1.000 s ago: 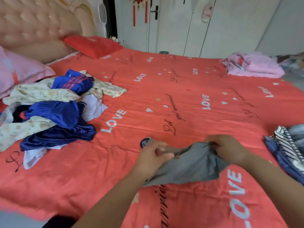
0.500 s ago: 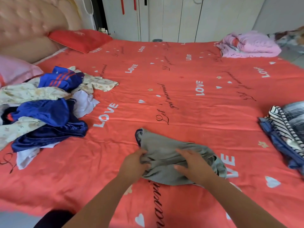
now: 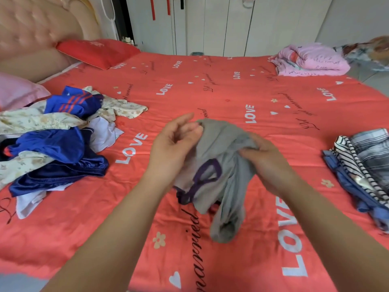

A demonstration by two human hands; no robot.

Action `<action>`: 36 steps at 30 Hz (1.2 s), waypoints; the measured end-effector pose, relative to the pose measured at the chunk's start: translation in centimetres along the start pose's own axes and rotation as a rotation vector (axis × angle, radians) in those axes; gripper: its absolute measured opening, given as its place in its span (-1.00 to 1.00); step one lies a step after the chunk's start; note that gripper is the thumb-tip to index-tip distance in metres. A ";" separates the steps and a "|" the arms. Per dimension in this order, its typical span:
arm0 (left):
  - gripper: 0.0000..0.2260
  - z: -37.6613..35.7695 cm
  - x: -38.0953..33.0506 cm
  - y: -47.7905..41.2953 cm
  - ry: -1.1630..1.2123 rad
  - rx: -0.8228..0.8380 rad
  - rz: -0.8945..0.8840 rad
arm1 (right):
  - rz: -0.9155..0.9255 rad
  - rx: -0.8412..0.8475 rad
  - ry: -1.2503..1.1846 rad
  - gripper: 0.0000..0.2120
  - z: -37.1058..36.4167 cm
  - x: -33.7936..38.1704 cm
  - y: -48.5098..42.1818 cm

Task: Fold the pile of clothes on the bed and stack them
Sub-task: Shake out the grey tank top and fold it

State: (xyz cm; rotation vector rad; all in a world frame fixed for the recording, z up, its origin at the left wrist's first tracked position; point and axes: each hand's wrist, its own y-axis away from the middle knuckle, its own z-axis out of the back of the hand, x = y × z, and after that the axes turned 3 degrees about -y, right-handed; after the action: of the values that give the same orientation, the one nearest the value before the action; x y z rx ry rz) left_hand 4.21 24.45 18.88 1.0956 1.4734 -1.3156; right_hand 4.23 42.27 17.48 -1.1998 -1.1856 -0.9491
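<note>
A grey garment with dark purple trim [image 3: 219,175] hangs lifted above the red bedspread [image 3: 210,91], its lower end drooping down. My left hand [image 3: 174,144] pinches its upper left edge between thumb and fingertips. My right hand [image 3: 265,159] grips a bunched fold at its upper right. An unfolded pile of blue, white and floral clothes [image 3: 50,140] lies on the left of the bed. A stack of folded striped and plaid clothes [image 3: 362,167] sits at the right edge.
A pink folded blanket [image 3: 311,60] lies at the far right corner of the bed. A red pillow [image 3: 96,51] and a pink pillow [image 3: 19,91] lean near the padded headboard [image 3: 42,32]. White wardrobe doors [image 3: 231,24] stand beyond the bed.
The grey garment lay flat under both hands half a second ago. Now both hands have lifted it off the bedspread, and it hangs bunched between them.
</note>
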 end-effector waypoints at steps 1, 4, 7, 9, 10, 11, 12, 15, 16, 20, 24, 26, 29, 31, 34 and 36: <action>-0.71 0.3 0.5 -0.5 -0.066 -0.027 0.017 | -0.034 -0.030 0.015 -0.78 1.2 0.3 -0.5; -0.64 1.6 4.4 -0.9 -0.350 -0.064 0.190 | -0.266 -0.217 0.361 -0.84 5.8 -2.1 -1.3; -0.51 2.8 9.4 0.2 -0.608 0.030 0.361 | -0.500 -0.330 0.824 -0.56 9.3 -6.0 -0.1; -0.43 3.0 12.0 0.8 -0.783 0.126 0.375 | -0.529 -0.302 0.850 -0.56 9.9 -8.2 0.9; -0.44 3.0 13.0 1.1 -0.869 0.171 0.342 | -0.498 -0.274 0.886 -0.61 9.7 -9.0 1.1; -0.44 2.9 13.7 1.3 -0.937 0.213 0.303 | -0.453 -0.229 0.938 -0.65 9.3 -9.8 1.2; -0.44 2.9 14.5 1.4 -0.972 0.243 0.258 | -0.397 -0.180 0.981 -0.69 8.9 -10.5 1.1; -0.50 3.0 16.2 1.6 -0.989 0.353 0.212 | -0.271 -0.045 1.010 -0.71 7.4 -12.3 0.6; -0.48 3.3 16.7 1.8 -1.008 0.420 0.196 | -0.252 0.009 1.024 -0.66 7.2 -12.9 0.4; -0.39 5.0 18.4 2.8 -1.311 0.640 0.054 | -0.336 0.153 1.195 -0.48 7.3 -15.7 0.1; -0.86 4.2 18.1 2.0 -1.387 0.604 -0.100 | -0.275 0.066 1.233 -0.89 6.9 -15.7 -0.3; -0.85 4.3 17.2 1.5 -1.413 0.542 -0.057 | -0.241 0.037 1.177 -0.90 6.9 -14.2 -0.3; -0.88 4.7 14.7 0.7 -1.148 0.313 0.075 | -0.181 0.054 1.065 -0.88 7.3 -10.0 0.0; -0.78 4.4 11.3 -0.1 -0.786 0.209 0.129 | -0.194 0.098 0.912 -0.85 7.8 -6.5 0.7; -0.80 2.9 5.5 -1.2 -0.376 0.196 0.137 | -0.317 0.069 0.561 -0.84 8.9 -2.4 2.0; -0.82 1.1 3.1 -2.0 -0.254 0.220 0.124 | -0.388 0.021 0.485 -0.87 10.1 -0.9 2.5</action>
State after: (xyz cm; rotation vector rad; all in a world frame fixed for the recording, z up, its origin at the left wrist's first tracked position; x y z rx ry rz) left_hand 1.51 23.40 16.25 1.0931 1.0779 -1.4925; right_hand 4.95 52.55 15.86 -0.6699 -1.0405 -1.4198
